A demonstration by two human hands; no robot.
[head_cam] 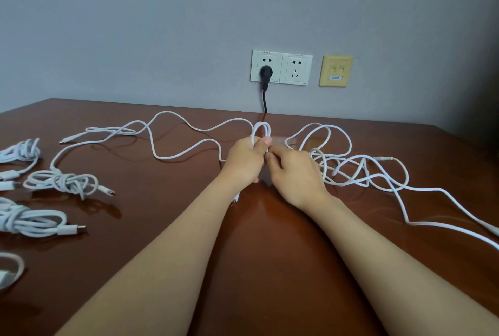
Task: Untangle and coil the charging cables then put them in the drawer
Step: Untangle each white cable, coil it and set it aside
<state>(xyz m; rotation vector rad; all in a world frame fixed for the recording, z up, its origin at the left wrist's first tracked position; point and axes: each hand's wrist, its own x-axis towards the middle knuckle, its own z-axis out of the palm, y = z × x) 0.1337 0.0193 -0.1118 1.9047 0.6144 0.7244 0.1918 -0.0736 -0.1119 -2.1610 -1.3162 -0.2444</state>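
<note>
My left hand (pixel 247 158) grips a small loop of white charging cable (pixel 261 128) that stands up above its fingers. My right hand (pixel 294 170) pinches the same cable just right of the loop. The cable's loose length (pixel 172 146) trails left across the brown table (pixel 256 241), ending in a plug (pixel 63 141). To the right lies a tangled heap of white cable (pixel 359 170). No drawer is in view.
Several coiled white cables lie at the left: one bundle (pixel 63 181), another (pixel 32 223), and more cut off by the edge (pixel 19 153). On the wall are sockets (pixel 280 68) with a black plug (pixel 266 76) and a yellow data plate (pixel 335 70).
</note>
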